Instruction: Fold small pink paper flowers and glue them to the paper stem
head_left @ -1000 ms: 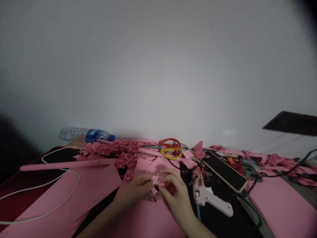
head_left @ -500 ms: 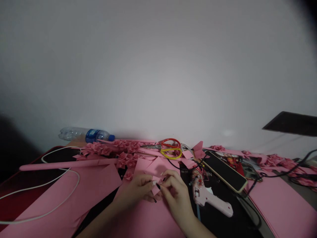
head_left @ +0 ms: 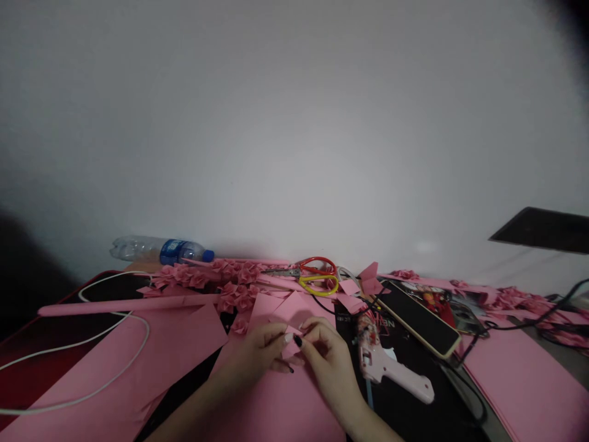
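Between my two hands is a small piece of pink paper (head_left: 289,350), pinched at its upper part. My left hand (head_left: 263,347) grips it from the left, thumb on top and fingers curled beneath. From the right, my right hand (head_left: 324,351) pinches the same piece between thumb and fingers; the dark-nailed thumb lies close to the left thumb. Its folds are too small to make out. Under both hands lies a large pink paper sheet (head_left: 280,405). Scissors (head_left: 318,276) with one red and one yellow handle loop rest behind the hands.
Right of my hands lie a pink glue gun (head_left: 398,371), a phone (head_left: 418,319) and a paper stack (head_left: 524,368). Folded paper flowers (head_left: 234,294), a rolled paper tube (head_left: 124,306) and a plastic bottle (head_left: 161,250) lie left. A white cable (head_left: 138,350) loops across the sheets.
My right thumb has shifted slightly up and inward on the small paper piece, whose visible outline has changed. Both hands stay in nearly the same place.
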The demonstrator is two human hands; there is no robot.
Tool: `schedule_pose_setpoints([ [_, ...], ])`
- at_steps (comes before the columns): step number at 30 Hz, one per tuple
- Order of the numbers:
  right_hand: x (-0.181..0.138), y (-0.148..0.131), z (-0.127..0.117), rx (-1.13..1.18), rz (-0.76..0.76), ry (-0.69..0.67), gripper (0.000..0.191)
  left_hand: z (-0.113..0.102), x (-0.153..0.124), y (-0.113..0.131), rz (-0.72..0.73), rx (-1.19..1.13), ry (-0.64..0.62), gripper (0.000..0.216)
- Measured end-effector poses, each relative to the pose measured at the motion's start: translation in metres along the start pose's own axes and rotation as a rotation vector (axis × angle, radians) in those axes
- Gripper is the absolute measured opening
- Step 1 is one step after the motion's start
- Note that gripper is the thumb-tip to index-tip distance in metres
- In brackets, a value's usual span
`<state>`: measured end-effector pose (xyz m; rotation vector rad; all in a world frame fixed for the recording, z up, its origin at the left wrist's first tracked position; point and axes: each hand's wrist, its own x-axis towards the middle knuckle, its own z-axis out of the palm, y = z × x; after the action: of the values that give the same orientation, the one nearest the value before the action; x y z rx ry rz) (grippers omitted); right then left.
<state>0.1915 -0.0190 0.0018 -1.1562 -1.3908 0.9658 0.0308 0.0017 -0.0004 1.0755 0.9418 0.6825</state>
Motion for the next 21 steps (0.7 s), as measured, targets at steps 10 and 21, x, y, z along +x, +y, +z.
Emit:
schedule_pose_setpoints([
  [10, -0.001, 0.005, 0.000, -0.005, 0.025, 0.028, 0.020, 0.004, -0.005, 0.010, -0.012, 0.021, -0.014, 0.049],
  [21, -0.001, 0.006, 0.000, -0.040, 0.055, 0.034, 0.022, 0.005, -0.001, 0.006, 0.115, 0.090, -0.070, 0.031],
])
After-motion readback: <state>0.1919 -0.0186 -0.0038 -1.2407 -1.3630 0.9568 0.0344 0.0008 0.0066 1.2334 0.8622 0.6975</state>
